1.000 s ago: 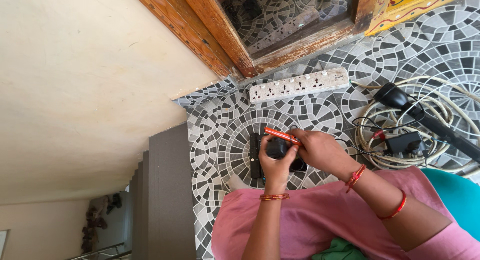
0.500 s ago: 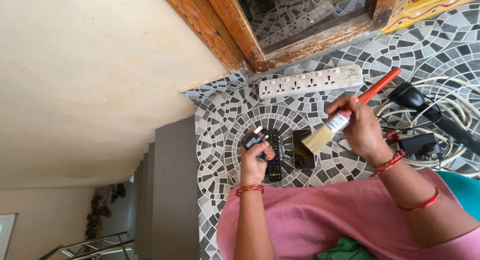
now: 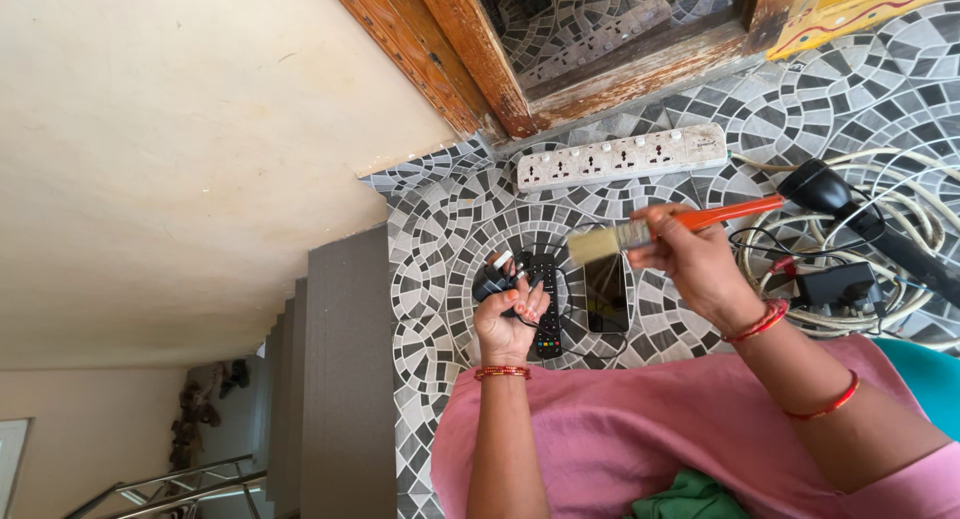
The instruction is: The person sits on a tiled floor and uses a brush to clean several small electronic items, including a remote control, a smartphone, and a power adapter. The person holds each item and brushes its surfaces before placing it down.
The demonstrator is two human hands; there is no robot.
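Left hand point(image 3: 508, 314) around black charger point(image 3: 492, 278), right hand point(image 3: 690, 259) gripping paintbrush point(image 3: 640, 233).

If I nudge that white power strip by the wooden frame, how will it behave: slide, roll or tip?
The power strip lies long and flat on the tiled floor, so it would probably slide, not roll or tip. Its body looks like rigid plastic, likely stiff and fairly light. The pale cord leaving its right end joins a coil, which may drag and swing that end round.
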